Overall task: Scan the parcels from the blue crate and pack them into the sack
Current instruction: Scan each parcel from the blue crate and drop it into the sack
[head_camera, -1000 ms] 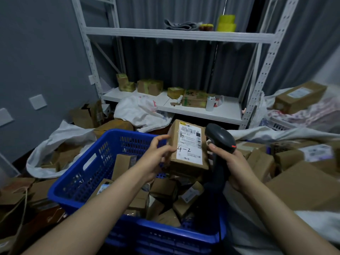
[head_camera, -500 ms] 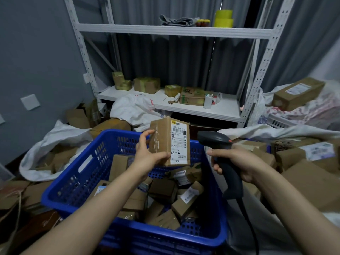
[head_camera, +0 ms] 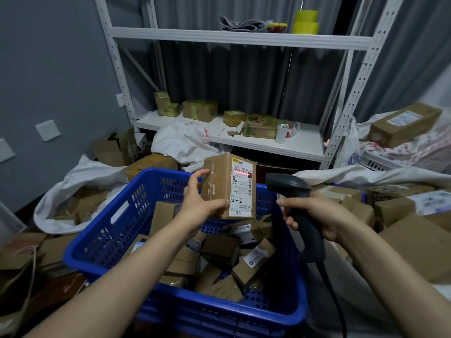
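L grip [head_camera: 198, 206] holds 1 parcel [head_camera: 218, 187]; R grip [head_camera: 317, 213] holds 1 scanner [head_camera: 288, 184]; 1 crate [head_camera: 105, 242] below.

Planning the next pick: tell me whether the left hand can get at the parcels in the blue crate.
Probably not yet: the left hand grips the 4-2 parcel. The way itself looks free: the blue crate sits open-topped below it, nothing covering the parcels inside.
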